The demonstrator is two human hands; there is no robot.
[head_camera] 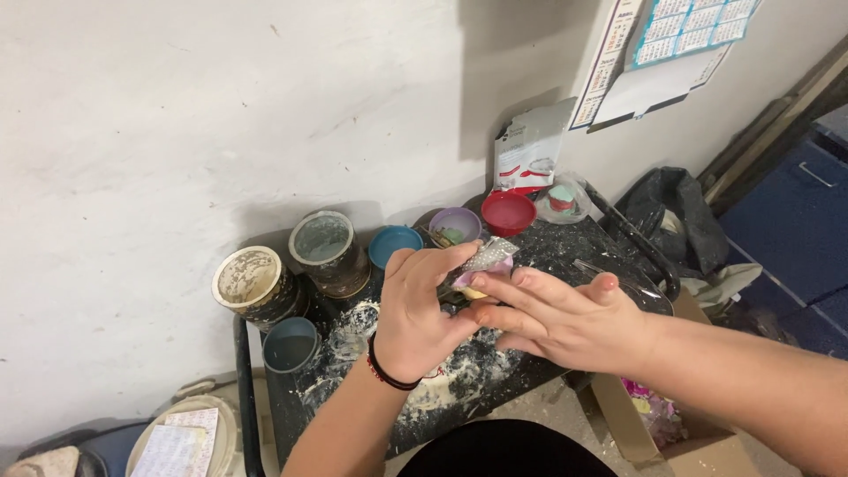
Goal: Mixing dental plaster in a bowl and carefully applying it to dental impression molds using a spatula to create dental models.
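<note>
Near the lower centre of the frame, the left hand (415,318), with a dark band at the wrist, has its grip closed around a small pink and yellow piece (481,276) with a crinkled silvery sheet (488,253) on top, held above the middle of the desk (565,247). The right hand (556,318) lies with fingers nearly flat against the piece, steadying rather than clamping; whether it grips anything cannot be told. Risk 1: the piece may slip onto the white powder (353,331) strewn beneath and pick it up. Risk 2: a jolted elbow could tip the 2 crusted pots (256,283) at upper left, or the blue cup (395,243), purple cup (455,225) and red bowl (508,213) lined along the wall.
</note>
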